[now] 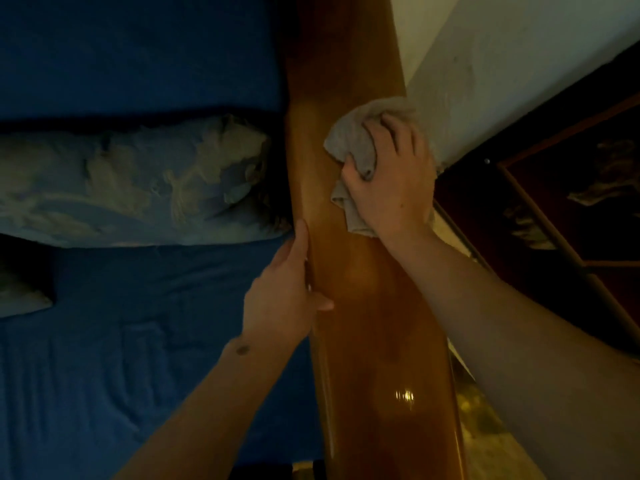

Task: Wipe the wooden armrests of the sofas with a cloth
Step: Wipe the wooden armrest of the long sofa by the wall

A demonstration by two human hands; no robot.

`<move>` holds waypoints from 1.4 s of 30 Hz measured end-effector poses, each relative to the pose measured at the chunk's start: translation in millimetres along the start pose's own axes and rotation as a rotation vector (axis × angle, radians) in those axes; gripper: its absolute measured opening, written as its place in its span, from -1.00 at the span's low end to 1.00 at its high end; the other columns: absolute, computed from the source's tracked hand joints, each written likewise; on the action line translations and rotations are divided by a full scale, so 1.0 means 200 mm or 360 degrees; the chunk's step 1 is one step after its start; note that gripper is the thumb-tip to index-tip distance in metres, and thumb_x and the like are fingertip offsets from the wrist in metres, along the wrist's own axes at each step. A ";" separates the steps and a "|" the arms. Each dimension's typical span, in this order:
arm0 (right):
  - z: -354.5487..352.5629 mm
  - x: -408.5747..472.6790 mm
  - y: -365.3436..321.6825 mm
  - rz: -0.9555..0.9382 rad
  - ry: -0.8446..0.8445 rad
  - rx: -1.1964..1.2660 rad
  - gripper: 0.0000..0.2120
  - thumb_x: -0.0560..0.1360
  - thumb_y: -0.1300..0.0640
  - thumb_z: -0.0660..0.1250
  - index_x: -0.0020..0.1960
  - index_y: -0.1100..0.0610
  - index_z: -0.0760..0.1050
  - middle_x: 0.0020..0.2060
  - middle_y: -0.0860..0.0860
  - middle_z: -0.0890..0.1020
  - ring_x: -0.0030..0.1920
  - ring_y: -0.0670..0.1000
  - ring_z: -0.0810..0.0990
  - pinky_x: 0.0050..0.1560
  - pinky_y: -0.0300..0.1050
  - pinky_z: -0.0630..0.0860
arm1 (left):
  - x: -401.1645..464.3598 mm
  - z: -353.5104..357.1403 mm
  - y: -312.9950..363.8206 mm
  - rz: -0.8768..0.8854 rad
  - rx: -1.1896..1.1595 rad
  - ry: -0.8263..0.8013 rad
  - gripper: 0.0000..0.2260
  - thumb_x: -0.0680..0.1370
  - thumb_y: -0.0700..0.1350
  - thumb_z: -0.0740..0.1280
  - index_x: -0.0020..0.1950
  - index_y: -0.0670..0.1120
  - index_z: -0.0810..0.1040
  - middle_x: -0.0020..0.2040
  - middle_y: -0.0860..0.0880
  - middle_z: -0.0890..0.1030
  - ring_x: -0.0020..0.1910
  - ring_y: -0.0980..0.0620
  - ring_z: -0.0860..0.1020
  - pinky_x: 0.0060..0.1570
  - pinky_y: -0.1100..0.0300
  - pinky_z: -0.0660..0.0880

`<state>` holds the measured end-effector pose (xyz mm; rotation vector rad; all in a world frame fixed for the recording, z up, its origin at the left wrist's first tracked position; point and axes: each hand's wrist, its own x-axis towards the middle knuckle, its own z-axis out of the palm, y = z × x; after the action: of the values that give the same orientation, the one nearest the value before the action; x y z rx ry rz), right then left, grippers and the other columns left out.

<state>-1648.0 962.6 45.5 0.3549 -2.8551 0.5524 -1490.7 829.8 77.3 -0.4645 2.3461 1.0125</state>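
Observation:
A glossy brown wooden armrest [367, 306] runs from the bottom centre up to the top of the view. My right hand [391, 181] presses a crumpled grey cloth [349, 143] onto the armrest's right half, partway up; the cloth bunches out beyond my fingers and under my palm. My left hand [284, 289] grips the armrest's left edge nearer to me, thumb on top of the wood and fingers wrapped down the side toward the seat.
The blue sofa seat [121, 358] fills the left side, with a patterned blue cushion [131, 181] lying against the armrest. A pale wall [502, 64] rises at the right. Dark framed furniture [571, 202] stands close on the far right.

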 end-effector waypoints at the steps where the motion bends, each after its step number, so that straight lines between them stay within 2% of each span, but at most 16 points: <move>1: 0.03 0.10 -0.02 -0.0039 -0.0036 0.0008 -0.49 0.55 -0.15 0.30 0.42 0.07 0.53 0.38 0.07 0.57 0.42 0.16 0.47 0.44 0.18 0.42 | 0.01 0.00 0.00 -0.0028 0.0020 0.0000 0.13 0.42 0.01 0.58 0.62 0.27 -0.27 0.50 0.07 0.40 0.27 0.13 0.46 0.16 0.12 0.45; 3: 0.07 0.25 -0.05 -0.0102 -0.0088 0.0011 -0.50 0.56 -0.14 0.28 0.42 0.06 0.53 0.37 0.07 0.57 0.41 0.16 0.48 0.43 0.17 0.41 | 0.01 0.01 0.00 -0.0084 0.0060 0.0000 0.14 0.44 -0.01 0.57 0.57 0.33 -0.35 0.33 0.08 0.52 0.00 0.25 0.43 -0.03 0.19 0.39; 5: 0.09 0.35 -0.07 -0.0144 -0.0137 -0.0023 -0.49 0.57 -0.16 0.25 0.43 0.07 0.52 0.38 0.08 0.57 0.42 0.16 0.47 0.45 0.15 0.38 | 0.01 0.02 0.02 -0.0136 0.0101 -0.0007 0.17 0.45 -0.02 0.56 0.51 0.36 -0.44 0.23 0.09 0.53 -0.09 0.25 0.40 -0.08 0.19 0.42; 10: 0.14 0.56 -0.12 -0.0190 -0.0203 -0.0038 -0.48 0.58 -0.16 0.25 0.43 0.08 0.53 0.40 0.10 0.56 0.44 0.20 0.46 0.46 0.15 0.37 | 0.02 0.00 0.04 -0.0211 -0.0087 -0.0023 0.15 0.49 -0.06 0.51 0.37 0.48 -0.51 0.34 0.15 0.46 0.04 0.20 0.48 0.13 0.07 0.57; 15: 0.17 0.62 -0.13 -0.0218 -0.0186 -0.0036 -0.50 0.57 -0.15 0.26 0.40 0.10 0.55 0.33 0.13 0.59 0.39 0.21 0.50 0.40 0.17 0.42 | 0.02 0.01 0.03 -0.0211 -0.0147 0.0002 0.15 0.47 -0.09 0.52 0.36 0.49 -0.48 0.36 0.13 0.47 0.05 0.21 0.49 0.11 0.10 0.57; 17: 0.17 0.58 -0.13 -0.0222 -0.0147 -0.0054 -0.52 0.56 -0.13 0.29 0.37 0.12 0.57 0.27 0.15 0.62 0.32 0.23 0.54 0.34 0.16 0.46 | 0.03 0.01 0.03 -0.0193 -0.0116 0.0003 0.14 0.47 -0.06 0.53 0.42 0.46 -0.45 0.32 0.09 0.49 0.09 0.14 0.53 0.11 0.04 0.57; 20: 0.11 0.31 -0.14 -0.0283 -0.0215 -0.0110 -0.51 0.54 -0.13 0.31 0.36 0.12 0.56 0.23 0.16 0.63 0.25 0.24 0.54 0.25 0.16 0.48 | 0.03 -0.02 0.04 -0.0176 -0.0059 0.0004 0.12 0.45 -0.03 0.55 0.58 0.34 -0.32 0.25 0.00 0.50 0.15 -0.01 0.55 0.12 -0.07 0.57; 22: 0.05 0.01 -0.14 -0.0394 -0.0274 -0.0095 -0.50 0.52 -0.13 0.32 0.37 0.10 0.53 0.26 0.14 0.60 0.26 0.19 0.51 0.27 0.13 0.44 | 0.01 -0.02 0.04 -0.0172 -0.0033 0.0035 0.04 0.48 -0.02 0.52 0.64 0.27 -0.21 0.21 -0.04 0.47 0.13 -0.05 0.54 0.08 -0.08 0.56; 25: -0.08 -0.45 -0.07 -0.0476 -0.0319 -0.0022 -0.51 0.53 -0.10 0.31 0.40 0.07 0.49 0.31 0.09 0.56 0.31 0.14 0.47 0.36 0.09 0.40 | -0.14 0.06 0.01 -0.0096 -0.0339 0.0234 -0.37 0.57 -0.05 0.37 0.59 0.15 0.21 0.14 -0.04 0.47 0.05 -0.01 0.53 0.00 0.02 0.52; 27: -0.17 -0.73 -0.01 -0.0402 -0.0387 -0.0023 -0.49 0.56 -0.14 0.29 0.45 0.04 0.45 0.36 0.06 0.50 0.36 0.14 0.45 0.39 0.07 0.34 | -0.33 0.19 -0.04 -0.0091 -0.0574 0.0306 -0.56 0.59 -0.16 0.29 0.46 0.07 0.38 0.13 -0.02 0.50 -0.01 0.18 0.49 0.03 0.09 0.51; 29: -0.30 -1.06 0.05 -0.0386 -0.0524 -0.0046 -0.45 0.60 -0.23 0.23 0.51 -0.01 0.38 0.42 0.03 0.45 0.41 0.12 0.41 0.42 0.10 0.32 | -0.59 0.38 -0.08 -0.0154 -0.0653 0.0332 -0.60 0.60 -0.22 0.27 0.42 0.06 0.42 0.14 0.01 0.48 -0.01 0.21 0.47 0.09 0.11 0.53; 32: -0.52 -1.48 0.13 -0.0400 -0.0760 -0.0017 -0.38 0.63 -0.35 0.10 0.58 -0.05 0.30 0.50 -0.01 0.39 0.48 0.09 0.37 0.45 0.12 0.32 | -0.90 0.64 -0.09 -0.0298 -0.0692 0.0358 -0.65 0.62 -0.18 0.26 0.39 0.07 0.46 0.14 0.05 0.44 0.07 0.07 0.50 0.16 0.05 0.54; 35: -0.74 -1.78 0.21 -0.0424 -0.0984 0.0012 -0.31 0.56 -0.34 0.25 0.58 -0.02 0.31 0.51 -0.01 0.41 0.50 0.09 0.38 0.48 0.15 0.40 | -1.17 0.84 -0.09 -0.0411 -0.0680 0.0327 -0.70 0.63 -0.13 0.27 0.33 0.12 0.54 0.09 0.07 0.43 0.03 0.09 0.50 0.12 0.17 0.53; 39: -0.87 -1.79 0.20 -0.0462 -0.1193 -0.0048 -0.29 0.42 -0.23 0.48 0.49 -0.02 0.45 0.41 0.01 0.52 0.41 0.14 0.47 0.37 0.21 0.53 | -1.38 0.96 -0.07 -0.0608 -0.0831 0.0225 -0.78 0.59 -0.09 0.34 0.16 0.19 0.54 0.09 0.10 0.47 -0.05 0.24 0.51 -0.14 0.48 0.40; 42: -0.93 -1.70 0.13 -0.0409 -0.1352 -0.0026 -0.30 0.44 -0.20 0.50 0.51 -0.06 0.42 0.45 -0.06 0.44 0.44 0.07 0.38 0.44 0.03 0.42 | -1.48 0.98 -0.02 -0.0672 -0.0909 0.0230 -0.78 0.55 -0.09 0.35 0.11 0.20 0.48 0.10 0.12 0.50 -0.06 0.30 0.48 -0.20 0.49 0.36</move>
<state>-1302.8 1124.9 119.8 1.1787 -3.4930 0.3823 -1186.8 1002.4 140.8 -1.2239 1.9148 1.4564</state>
